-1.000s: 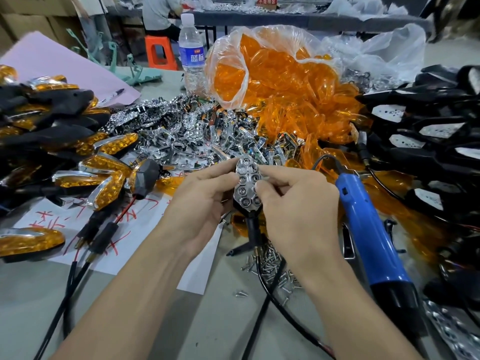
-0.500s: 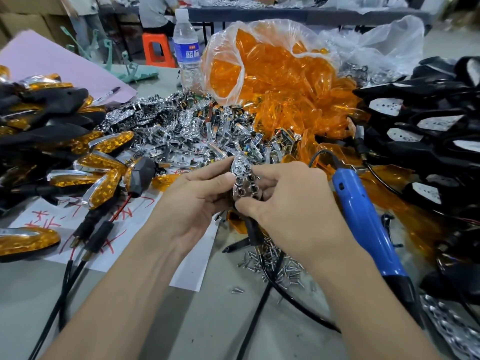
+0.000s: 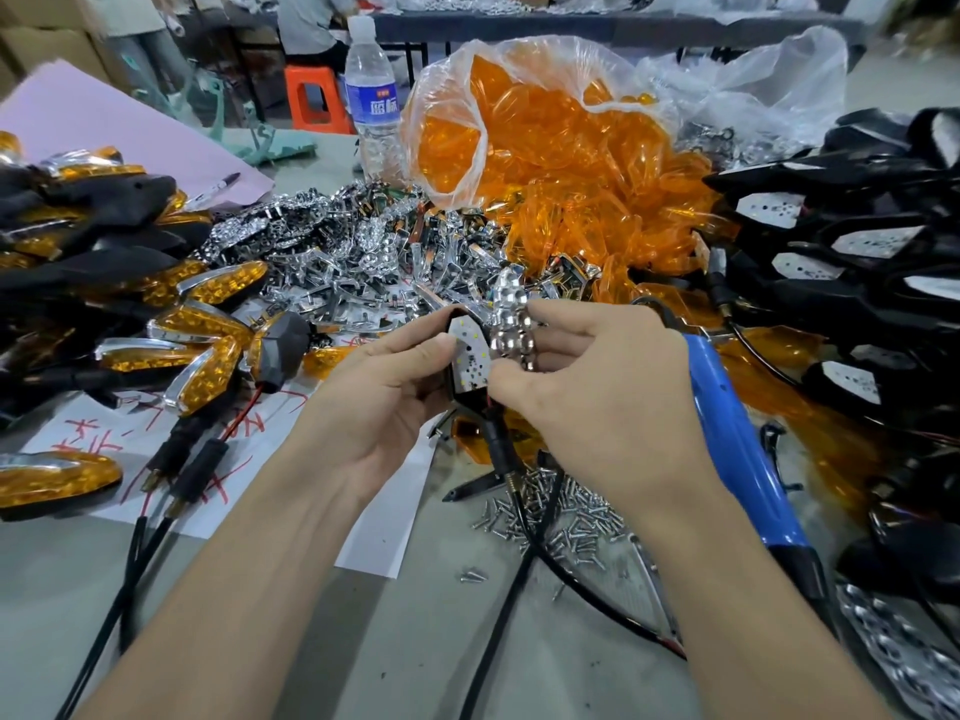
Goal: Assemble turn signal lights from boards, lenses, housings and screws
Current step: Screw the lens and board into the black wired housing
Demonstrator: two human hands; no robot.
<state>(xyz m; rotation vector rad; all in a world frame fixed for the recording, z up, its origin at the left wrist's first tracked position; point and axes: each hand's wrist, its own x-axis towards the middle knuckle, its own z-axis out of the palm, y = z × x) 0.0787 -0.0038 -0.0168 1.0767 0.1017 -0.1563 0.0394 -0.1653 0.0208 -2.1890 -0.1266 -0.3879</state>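
A black housing (image 3: pixel 469 401) with its white board (image 3: pixel 470 356) is gripped by the left hand (image 3: pixel 374 397) above the middle of the counter (image 3: pixel 415 641). A chrome reflector (image 3: pixel 511 324) is pinched just beside it by the right hand (image 3: pixel 597 392), over scattered screws (image 3: pixel 566 517).

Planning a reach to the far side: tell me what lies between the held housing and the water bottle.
In the head view, a heap of chrome reflectors fills that stretch, from just beyond the housing up to the water bottle.
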